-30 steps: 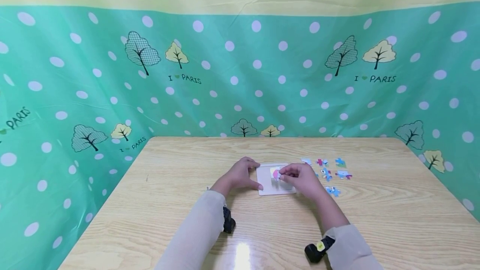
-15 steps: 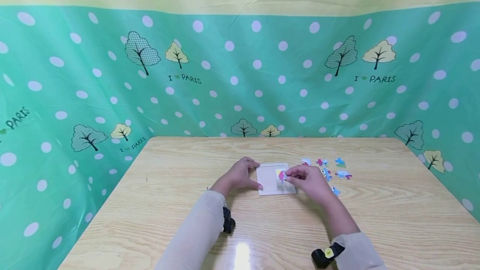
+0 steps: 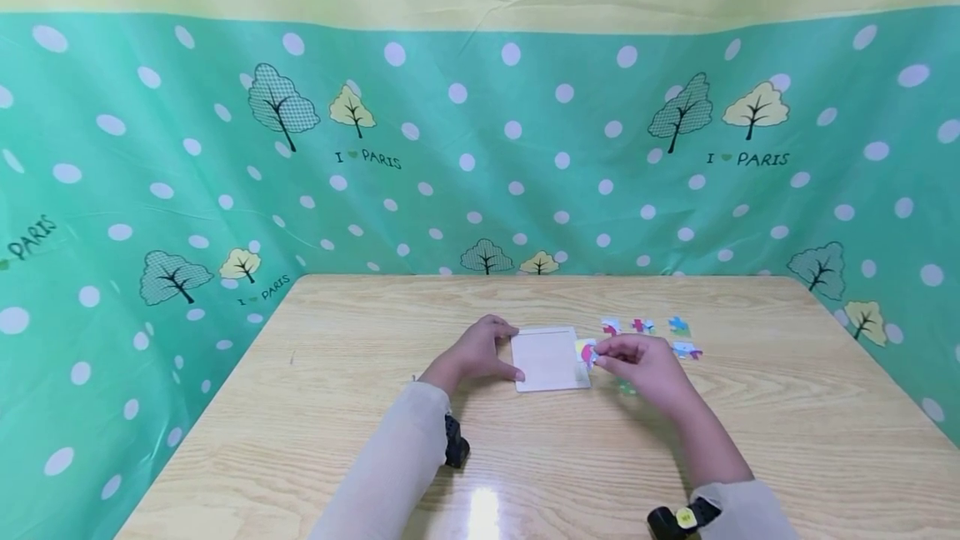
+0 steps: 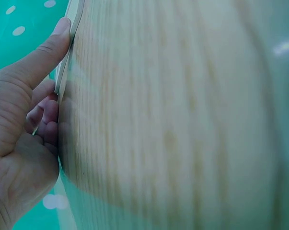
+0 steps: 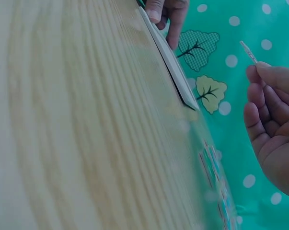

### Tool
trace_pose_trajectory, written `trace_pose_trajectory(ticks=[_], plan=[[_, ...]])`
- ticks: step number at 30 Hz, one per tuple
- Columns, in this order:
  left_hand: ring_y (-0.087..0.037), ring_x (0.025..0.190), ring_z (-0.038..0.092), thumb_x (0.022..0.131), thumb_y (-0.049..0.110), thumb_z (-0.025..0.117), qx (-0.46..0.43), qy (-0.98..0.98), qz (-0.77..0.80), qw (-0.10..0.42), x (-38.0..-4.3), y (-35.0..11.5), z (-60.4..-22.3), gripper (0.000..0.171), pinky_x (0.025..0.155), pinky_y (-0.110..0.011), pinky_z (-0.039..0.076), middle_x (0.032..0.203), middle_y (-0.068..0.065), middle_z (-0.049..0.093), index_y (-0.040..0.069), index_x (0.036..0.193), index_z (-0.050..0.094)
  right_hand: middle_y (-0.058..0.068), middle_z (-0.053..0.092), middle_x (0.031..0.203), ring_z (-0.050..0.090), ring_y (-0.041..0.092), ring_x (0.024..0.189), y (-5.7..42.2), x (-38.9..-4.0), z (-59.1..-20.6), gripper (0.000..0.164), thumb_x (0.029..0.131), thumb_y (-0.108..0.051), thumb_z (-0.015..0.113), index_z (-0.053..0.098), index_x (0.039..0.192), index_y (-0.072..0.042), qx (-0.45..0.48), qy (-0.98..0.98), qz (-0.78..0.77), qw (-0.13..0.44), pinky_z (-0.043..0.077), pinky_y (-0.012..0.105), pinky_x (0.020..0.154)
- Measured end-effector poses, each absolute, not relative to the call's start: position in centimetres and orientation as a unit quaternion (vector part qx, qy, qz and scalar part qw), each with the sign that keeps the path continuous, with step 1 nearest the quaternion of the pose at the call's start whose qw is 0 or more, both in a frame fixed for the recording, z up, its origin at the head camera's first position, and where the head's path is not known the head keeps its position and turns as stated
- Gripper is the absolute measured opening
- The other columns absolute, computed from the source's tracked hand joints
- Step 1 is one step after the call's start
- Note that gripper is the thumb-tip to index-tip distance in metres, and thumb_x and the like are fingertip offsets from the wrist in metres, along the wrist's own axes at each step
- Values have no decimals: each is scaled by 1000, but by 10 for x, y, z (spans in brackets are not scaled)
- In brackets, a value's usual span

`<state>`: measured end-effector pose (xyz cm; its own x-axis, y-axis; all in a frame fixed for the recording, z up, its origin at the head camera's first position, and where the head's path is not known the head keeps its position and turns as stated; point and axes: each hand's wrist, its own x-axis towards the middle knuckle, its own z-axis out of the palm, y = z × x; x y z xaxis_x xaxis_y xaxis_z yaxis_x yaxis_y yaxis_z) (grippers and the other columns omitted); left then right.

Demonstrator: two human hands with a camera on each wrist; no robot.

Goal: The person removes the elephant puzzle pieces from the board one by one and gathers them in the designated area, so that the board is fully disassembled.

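Observation:
A white, flat puzzle tray point(image 3: 546, 362) lies on the table, its inside pale and bare. At its left side my left hand point(image 3: 482, 350) holds it, the thumb by the near corner and the fingers by the far one; the left wrist view shows the thumb point(image 4: 58, 40) on the rim. My right hand point(image 3: 647, 363) pinches a jigsaw puzzle piece point(image 3: 584, 352), yellow, pink and white, between thumb and forefinger at the tray's right edge. Seen edge-on in the right wrist view, that piece point(image 5: 248, 51) is raised above the table.
Several loose puzzle pieces lie right of the tray, among them a blue and green one point(image 3: 678, 326) and a white and pink one point(image 3: 686, 350). My right hand covers part of the group. The wooden table point(image 3: 360, 407) ends at a green dotted curtain point(image 3: 420, 140).
My right hand has carried the puzzle piece rightward, from over the tray's middle to its right edge. My left hand and the tray have stayed put.

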<state>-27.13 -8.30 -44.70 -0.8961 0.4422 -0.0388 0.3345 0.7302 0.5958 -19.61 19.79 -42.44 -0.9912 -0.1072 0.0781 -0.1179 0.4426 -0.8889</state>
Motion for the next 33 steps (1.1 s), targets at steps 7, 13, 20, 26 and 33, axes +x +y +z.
trace_pose_trajectory(ticks=[7,13,20,26,33], plan=[[-20,111,51,65,36,91,211,925,302,89,-271,-84,-447,83,102,-34,42,128,-7,51,7,136,57,6,70,96,59,22,82,211,-191,-425,20,87,-19,75,73,102,-6,64,-847,528,4,53,28,67],[-21,114,51,65,36,91,208,923,310,93,-271,-85,-447,84,104,-34,41,130,-7,50,7,136,57,6,70,96,58,23,82,225,-184,-424,20,88,-21,75,73,103,-8,58,-856,514,11,51,27,66],[-20,114,50,66,36,91,211,922,312,93,-273,-85,-446,84,103,-34,41,129,-6,50,7,137,57,8,69,100,61,22,85,245,-176,-421,27,89,-26,74,72,106,-5,45,-853,519,19,54,30,70],[-22,116,50,65,35,92,207,921,317,96,-272,-84,-444,85,104,-35,40,130,-8,50,6,136,57,7,69,107,61,12,90,262,-171,-418,33,89,-30,73,71,109,-4,20,-858,512,21,54,26,75],[-22,118,50,65,36,91,203,920,319,101,-270,-84,-442,85,106,-34,39,132,-8,49,7,137,56,3,71,104,63,8,90,283,-167,-420,36,91,-31,70,69,112,-3,2,-867,498,25,54,25,78]])
